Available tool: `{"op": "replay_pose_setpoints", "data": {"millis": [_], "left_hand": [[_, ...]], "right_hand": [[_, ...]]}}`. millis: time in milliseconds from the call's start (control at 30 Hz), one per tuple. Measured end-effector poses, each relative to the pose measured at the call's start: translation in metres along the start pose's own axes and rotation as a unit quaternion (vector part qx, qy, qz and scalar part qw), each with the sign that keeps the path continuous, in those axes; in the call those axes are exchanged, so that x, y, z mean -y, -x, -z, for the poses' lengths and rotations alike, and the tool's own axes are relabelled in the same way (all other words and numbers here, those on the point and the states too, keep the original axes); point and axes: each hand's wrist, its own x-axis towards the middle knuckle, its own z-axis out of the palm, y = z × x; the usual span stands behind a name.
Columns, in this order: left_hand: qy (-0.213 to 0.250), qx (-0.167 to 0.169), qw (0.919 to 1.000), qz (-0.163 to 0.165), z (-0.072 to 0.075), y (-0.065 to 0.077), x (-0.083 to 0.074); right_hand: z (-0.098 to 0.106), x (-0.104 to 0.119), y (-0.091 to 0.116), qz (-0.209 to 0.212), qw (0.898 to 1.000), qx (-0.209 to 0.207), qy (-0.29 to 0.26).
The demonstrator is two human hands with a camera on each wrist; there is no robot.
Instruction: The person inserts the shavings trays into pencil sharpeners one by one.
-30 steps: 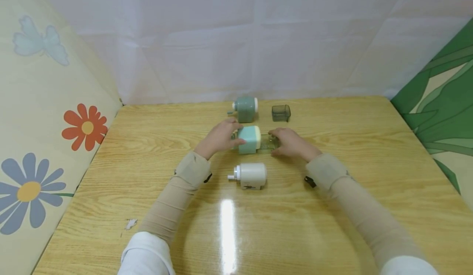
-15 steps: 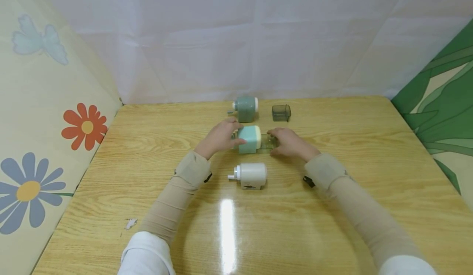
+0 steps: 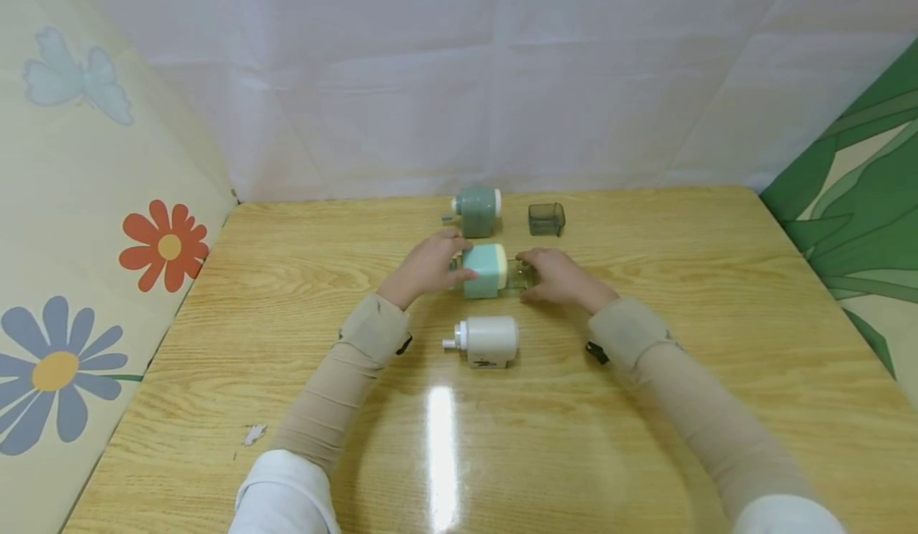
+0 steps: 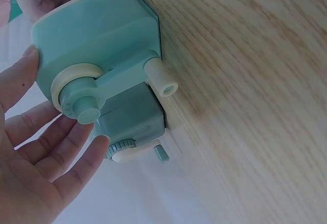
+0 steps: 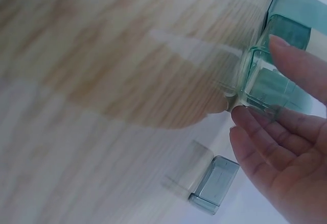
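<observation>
A mint pencil sharpener with a cream rim stands mid-table, its crank facing left. My left hand holds its body, thumb on the near side and fingers on the far side. Out of its right end juts a clear greenish shavings drawer, partly inside the body. My right hand grips that drawer's outer end between thumb and fingers, as the right wrist view also shows. Just behind is a darker green sharpener. A cream sharpener stands nearer to me.
A smoky clear drawer lies apart at the back right, beside the darker green sharpener. The wooden table ends at a white cloth backdrop. Painted panels flank it left and right.
My right hand has shifted slightly left, and less of the clear drawer shows outside the mint sharpener. My left hand and the other things have stayed in place.
</observation>
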Motion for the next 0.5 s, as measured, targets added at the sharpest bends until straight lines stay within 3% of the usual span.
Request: {"op": "replay_pose_setpoints", "data": {"millis": [500], "left_hand": [[0.001,0.001,1.0000,0.007,-0.0004,0.0000,-0.0005]], "right_hand": [[-0.0017,0.0031,-0.0058,0.006,1.000,0.002,0.002]]}}
